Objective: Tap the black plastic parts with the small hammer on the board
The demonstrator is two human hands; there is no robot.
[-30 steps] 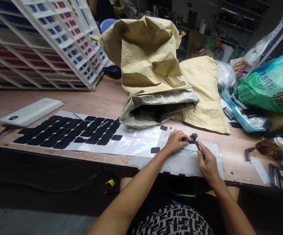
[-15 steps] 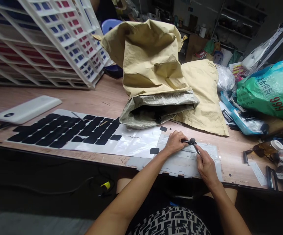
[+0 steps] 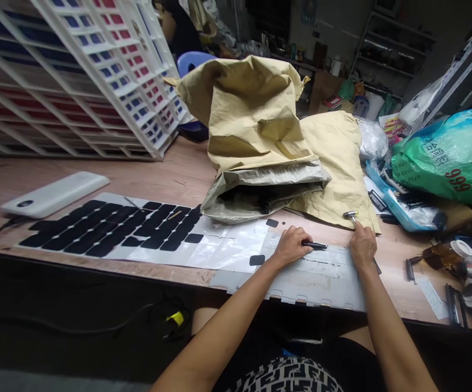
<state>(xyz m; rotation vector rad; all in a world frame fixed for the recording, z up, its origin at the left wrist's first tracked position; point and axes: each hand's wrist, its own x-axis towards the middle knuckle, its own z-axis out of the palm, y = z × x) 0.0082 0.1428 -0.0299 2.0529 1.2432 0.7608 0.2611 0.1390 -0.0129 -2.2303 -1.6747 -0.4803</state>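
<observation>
My left hand [image 3: 290,247] is closed on one end of a slim black part [image 3: 316,246] and keeps it low over the grey mat [image 3: 321,283]. What the part is I cannot make out. To the right, my right hand [image 3: 363,246] grips a small hammer [image 3: 350,214] by its handle. The hammer head points away from me, near the lower edge of a flat yellow paper sack. Left of the mat, black rounded pads [image 3: 109,228] lie in rows on a white sheet [image 3: 223,247], with a few loose ones beside my left hand.
An open yellow paper sack [image 3: 256,114] stands behind the sheet, and another sack [image 3: 337,163] lies beside it. A white crate [image 3: 138,109] and a white device [image 3: 56,193] are at left. At right are a green bag [image 3: 443,158] and an amber bottle [image 3: 442,254].
My right hand has moved right and away from me with the hammer, whose head was over the black part before. My left hand stays at the part. The view has shifted slightly.
</observation>
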